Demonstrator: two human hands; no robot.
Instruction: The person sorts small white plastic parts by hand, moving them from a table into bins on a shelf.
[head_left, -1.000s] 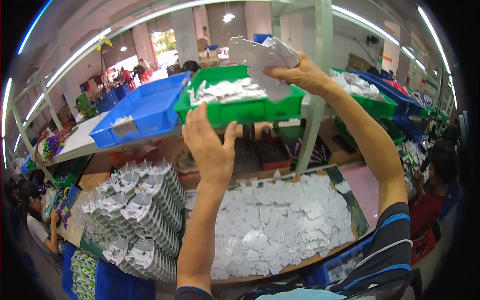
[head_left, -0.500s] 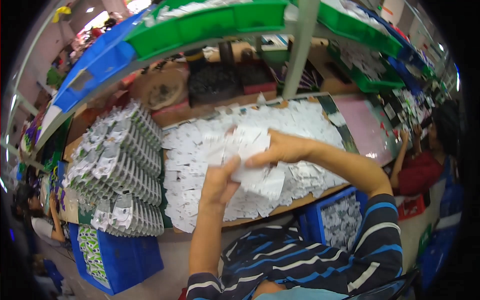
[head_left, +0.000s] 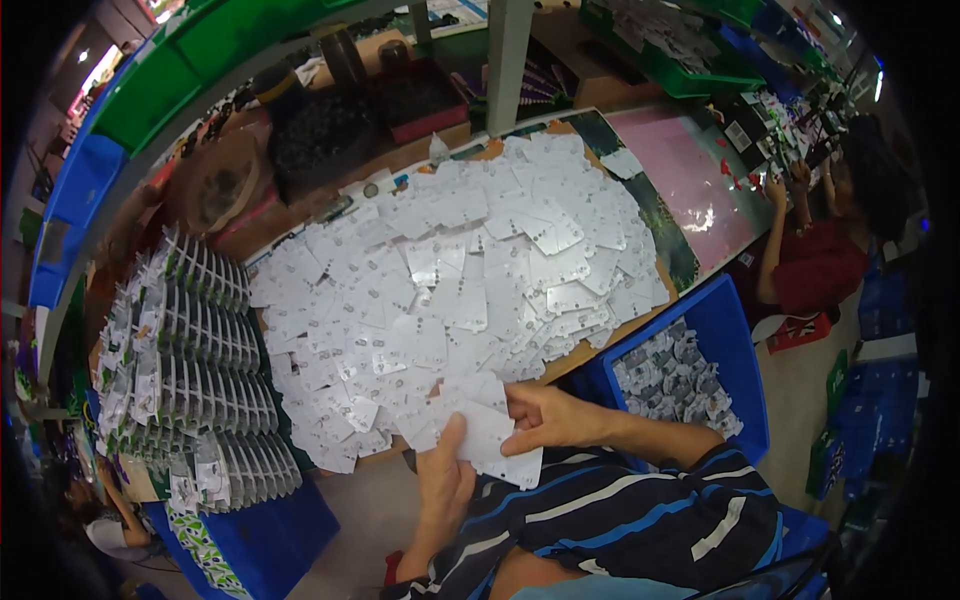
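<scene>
Several white cards (head_left: 492,440) are fanned out between my two hands, close to my body at the table's near edge. My left hand (head_left: 445,488) grips their lower left part, its thumb lying on top. From the other side my right hand (head_left: 552,418) pinches the cards' right edge between thumb and fingers. Beyond my hands a broad, loose layer of similar white cards (head_left: 440,265) with small dark marks covers the table. What lies under the held cards is hidden.
Tall stacks of white and green carded pieces (head_left: 190,360) stand at the left. A blue bin (head_left: 745,330) of small grey-white pieces is at the right, another blue bin (head_left: 270,540) at lower left. A grey post (head_left: 508,65) rises behind the table. A co-worker (head_left: 820,255) sits at far right.
My hands have drawn the cards nearer to my body, and the cards now appear steadier and more spread. The whole view has shifted, showing more of the card layer.
</scene>
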